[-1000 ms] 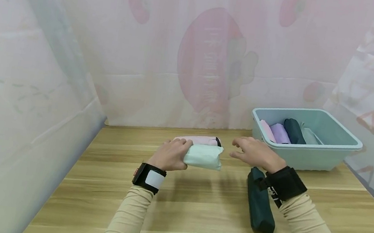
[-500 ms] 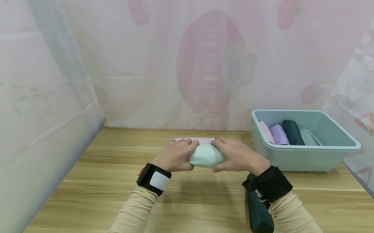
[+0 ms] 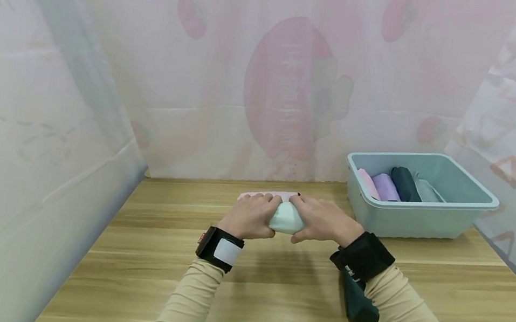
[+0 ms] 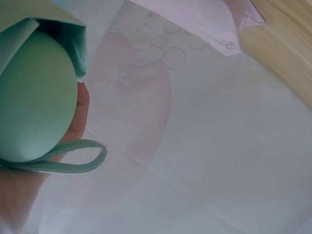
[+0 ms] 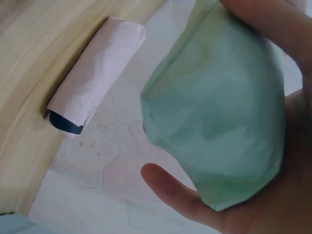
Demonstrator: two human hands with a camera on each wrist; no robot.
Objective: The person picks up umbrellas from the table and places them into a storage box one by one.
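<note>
Both hands grip a mint-green folded umbrella (image 3: 286, 218) just above the wooden table (image 3: 270, 293). My left hand (image 3: 252, 216) wraps its left end and my right hand (image 3: 320, 221) wraps its right end, fingers curled round it. The left wrist view shows the mint-green umbrella (image 4: 36, 97) with its wrist loop (image 4: 73, 158) hanging. The right wrist view shows the mint-green umbrella (image 5: 219, 117) in my palm. A pink folded umbrella (image 3: 265, 195) lies just behind the hands, and the pink umbrella (image 5: 95, 73) also shows flat on the wood.
A dark green folded umbrella (image 3: 359, 302) lies on the table under my right forearm. A light blue bin (image 3: 419, 217) at the right back holds several folded umbrellas. Printed translucent curtains (image 3: 259, 74) close in the back and both sides.
My right hand moved left from above the table and closed on the right end of the mint-green umbrella. Both hands now squeeze closer together on it.
</note>
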